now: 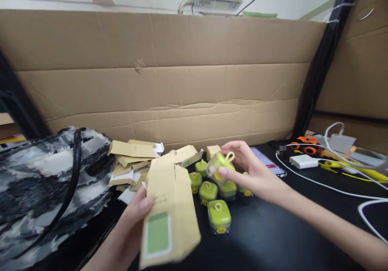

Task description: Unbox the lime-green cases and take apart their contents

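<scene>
Left hand (133,218) is wrapped around the edge of a flat brown cardboard box (169,218) with a green label near its lower end, thumb on top, held tilted just above the black counter (273,234). It's a bit blurry. Right hand (251,170) is pinching a little green gadget (220,165) with a clear shell and a yellow loop on top, held up in the air just above the rest of the bunch.

That bunch is a cluster of the same green gadgets (214,200) sitting on the counter right below the right hand, packed close together. Behind the box there's a messy pile of flattened brown boxes (133,158). A black-and-white patterned bag (39,182) fills the left side. Off to the right: a phone (268,162) lying flat, a white charger (303,161) with cables, and orange-handled scissors (303,143). A cardboard wall (182,81) backs it all.
</scene>
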A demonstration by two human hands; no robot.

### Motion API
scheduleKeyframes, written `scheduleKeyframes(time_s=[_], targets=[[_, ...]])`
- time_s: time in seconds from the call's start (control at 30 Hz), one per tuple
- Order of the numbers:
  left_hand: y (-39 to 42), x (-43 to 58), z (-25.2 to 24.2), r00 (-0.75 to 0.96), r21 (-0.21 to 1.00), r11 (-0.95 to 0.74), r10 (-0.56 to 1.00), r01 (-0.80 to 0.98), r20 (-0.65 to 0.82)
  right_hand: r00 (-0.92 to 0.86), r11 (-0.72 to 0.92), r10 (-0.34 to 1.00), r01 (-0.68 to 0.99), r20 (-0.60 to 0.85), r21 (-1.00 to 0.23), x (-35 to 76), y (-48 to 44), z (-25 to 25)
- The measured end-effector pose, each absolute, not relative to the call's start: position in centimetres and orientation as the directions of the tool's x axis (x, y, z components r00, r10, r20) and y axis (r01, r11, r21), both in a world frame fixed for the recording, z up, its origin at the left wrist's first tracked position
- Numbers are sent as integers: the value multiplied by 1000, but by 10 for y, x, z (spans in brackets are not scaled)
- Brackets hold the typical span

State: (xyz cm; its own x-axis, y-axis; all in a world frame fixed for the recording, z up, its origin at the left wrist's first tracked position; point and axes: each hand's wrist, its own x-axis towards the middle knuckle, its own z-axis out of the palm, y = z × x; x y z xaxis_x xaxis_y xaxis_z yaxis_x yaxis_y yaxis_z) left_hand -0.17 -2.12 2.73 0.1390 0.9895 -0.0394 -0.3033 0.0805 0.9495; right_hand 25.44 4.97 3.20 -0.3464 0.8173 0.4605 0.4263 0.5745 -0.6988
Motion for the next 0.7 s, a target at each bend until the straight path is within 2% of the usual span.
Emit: scheduleKeyframes(time_s=[0.07, 0.17, 0.27, 0.37, 0.47, 0.5, 0.57, 0.7], targets=[[-17, 5, 27, 165, 896, 155, 982, -416, -93, -311, 524, 849, 603, 427, -602, 262, 79, 34], [-12, 11, 21, 231, 871, 156, 972, -465, -51, -327, 456, 886, 744, 329, -488, 268, 113, 22], [-9, 12, 15, 269, 885, 160, 962, -437, -41, -372, 461, 885, 788, 281, -408, 267, 122, 10], [-6, 10, 12, 279, 886, 180, 959, -428, -60, -440, 558, 821, 751, 363, -352, 261, 103, 14], [-2, 10, 10, 268, 889, 182, 961, -420, -70, -622, 761, 642, 586, 448, -278, 252, 67, 26], [-1, 10, 9, 259, 892, 182, 963, -414, -77, -715, 857, 513, 461, 474, -231, 248, 56, 29], [1, 10, 7, 238, 897, 186, 967, -401, -94, -814, 945, 324, 308, 482, -115, 241, 41, 28], [0, 10, 3, 272, 869, 294, 943, -399, -194, -823, 941, 178, 304, 539, 152, 231, 34, 15]])
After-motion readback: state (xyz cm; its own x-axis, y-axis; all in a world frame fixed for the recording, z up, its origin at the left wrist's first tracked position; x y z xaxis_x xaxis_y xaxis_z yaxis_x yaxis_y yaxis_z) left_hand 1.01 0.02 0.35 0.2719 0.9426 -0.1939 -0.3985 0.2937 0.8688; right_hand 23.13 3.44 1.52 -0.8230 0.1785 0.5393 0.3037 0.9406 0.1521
